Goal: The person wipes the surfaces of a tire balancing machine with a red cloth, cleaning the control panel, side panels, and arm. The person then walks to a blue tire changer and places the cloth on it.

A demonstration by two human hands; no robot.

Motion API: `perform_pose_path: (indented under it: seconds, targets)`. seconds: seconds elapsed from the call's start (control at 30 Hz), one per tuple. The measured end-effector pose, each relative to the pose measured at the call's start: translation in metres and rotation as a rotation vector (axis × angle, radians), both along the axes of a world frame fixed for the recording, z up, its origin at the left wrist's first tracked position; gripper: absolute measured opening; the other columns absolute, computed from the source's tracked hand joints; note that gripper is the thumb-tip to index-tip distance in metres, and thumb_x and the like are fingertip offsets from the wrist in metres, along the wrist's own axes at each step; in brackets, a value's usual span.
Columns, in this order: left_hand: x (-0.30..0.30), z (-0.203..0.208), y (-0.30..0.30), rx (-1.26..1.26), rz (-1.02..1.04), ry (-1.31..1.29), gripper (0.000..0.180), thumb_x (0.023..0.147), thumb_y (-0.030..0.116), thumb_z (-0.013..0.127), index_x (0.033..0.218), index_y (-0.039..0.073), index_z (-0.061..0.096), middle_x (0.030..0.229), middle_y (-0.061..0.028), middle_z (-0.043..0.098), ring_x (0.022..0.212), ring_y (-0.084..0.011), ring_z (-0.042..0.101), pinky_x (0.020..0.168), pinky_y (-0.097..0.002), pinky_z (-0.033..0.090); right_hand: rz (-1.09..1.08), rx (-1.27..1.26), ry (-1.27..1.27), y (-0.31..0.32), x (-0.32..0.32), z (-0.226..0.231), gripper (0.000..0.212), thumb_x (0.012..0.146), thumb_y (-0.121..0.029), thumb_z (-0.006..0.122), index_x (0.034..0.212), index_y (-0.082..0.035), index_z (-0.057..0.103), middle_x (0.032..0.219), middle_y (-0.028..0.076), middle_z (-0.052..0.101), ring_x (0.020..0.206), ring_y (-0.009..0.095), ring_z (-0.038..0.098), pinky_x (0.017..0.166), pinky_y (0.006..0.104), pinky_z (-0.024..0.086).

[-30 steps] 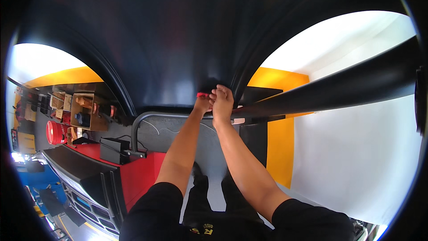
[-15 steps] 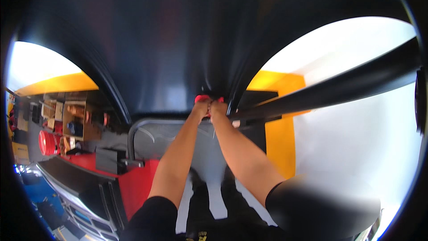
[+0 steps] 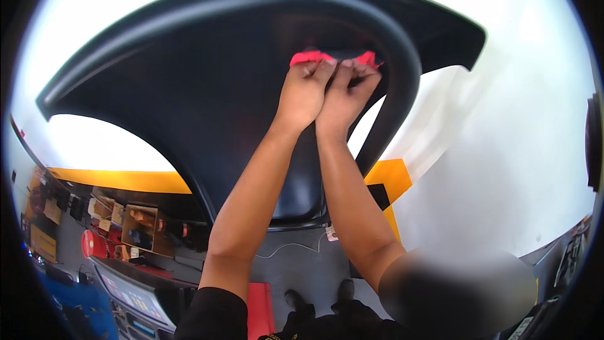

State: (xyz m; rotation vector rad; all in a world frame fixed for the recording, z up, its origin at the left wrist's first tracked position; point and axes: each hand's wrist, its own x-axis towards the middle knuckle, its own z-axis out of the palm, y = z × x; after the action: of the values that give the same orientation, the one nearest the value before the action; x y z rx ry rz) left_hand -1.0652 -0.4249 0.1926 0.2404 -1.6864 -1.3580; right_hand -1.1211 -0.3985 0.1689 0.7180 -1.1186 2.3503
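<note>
A large glossy black curved panel (image 3: 233,88), shaped like a car fender, stands upright in front of me. My left hand (image 3: 299,96) and my right hand (image 3: 345,97) are side by side against its upper right part, close to the rounded ridge. Both are closed, with fingers pinching a thin, soft red piece (image 3: 305,58) that looks like cloth or film. Its ends stick out beyond the fingers on either side; the middle is partly hidden by my fingertips. My wrists touch or nearly touch.
A white wall with a yellow band (image 3: 126,179) lies behind the panel. At the lower left are a cardboard box (image 3: 148,230) with things in it, a red bucket (image 3: 94,243) and a dark cabinet (image 3: 135,289). A thin white cable (image 3: 289,249) runs across the grey floor.
Both hands, still together on the red piece, have moved from the panel's lower edge up to its upper right part. My view has shifted, so the panel's top edge now shows.
</note>
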Motion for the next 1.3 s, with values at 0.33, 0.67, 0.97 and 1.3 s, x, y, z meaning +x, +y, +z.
perform_pose_path:
  seconds: [0.33, 0.67, 0.97, 1.3]
  targets:
    - [0.037, 0.053, 0.025, -0.111, 0.016, 0.085, 0.026, 0.106, 0.020, 0.062, 0.104, -0.001, 0.078, 0.094, -0.0030, 0.076, 0.090, -0.0086, 0.065, 0.082, -0.0282, 0.052, -0.025, 0.071, 0.216, 0.033, 0.026, 0.045, 0.019, 0.102, -0.011, 0.061, 0.107, 0.005, 0.069, 0.099, 0.018, 0.074, 0.091, 0.028, 0.071, 0.082, 0.0416, 0.052]
    - [0.171, 0.031, -0.068, 0.029, 0.221, 0.276, 0.027, 0.102, 0.010, 0.058, 0.095, -0.008, 0.076, 0.093, -0.0163, 0.079, 0.083, -0.0184, 0.075, 0.081, -0.0311, 0.059, 0.375, 0.106, 0.552, -0.060, 0.131, 0.018, 0.026, 0.097, -0.004, 0.064, 0.119, 0.002, 0.052, 0.111, 0.014, 0.056, 0.097, 0.023, 0.061, 0.084, 0.0340, 0.054]
    - [0.332, 0.042, -0.170, 0.246, 0.586, 0.448, 0.022, 0.103, 0.016, 0.059, 0.098, -0.002, 0.071, 0.093, -0.0091, 0.073, 0.078, -0.0140, 0.067, 0.071, -0.0283, 0.055, 0.769, 0.459, 0.921, -0.148, 0.261, 0.059, 0.053, 0.087, 0.006, 0.063, 0.138, -0.001, 0.049, 0.125, 0.018, 0.066, 0.119, 0.034, 0.066, 0.104, 0.0439, 0.051]
    - [0.244, 0.074, -0.068, 0.051, 0.504, 0.556, 0.024, 0.109, 0.012, 0.051, 0.113, -0.006, 0.065, 0.098, -0.0134, 0.074, 0.093, -0.0210, 0.074, 0.092, -0.0353, 0.058, 0.682, 0.516, 0.754, -0.017, 0.196, 0.093, 0.045, 0.094, -0.001, 0.061, 0.138, -0.003, 0.052, 0.128, 0.020, 0.063, 0.124, 0.039, 0.061, 0.108, 0.0457, 0.046]
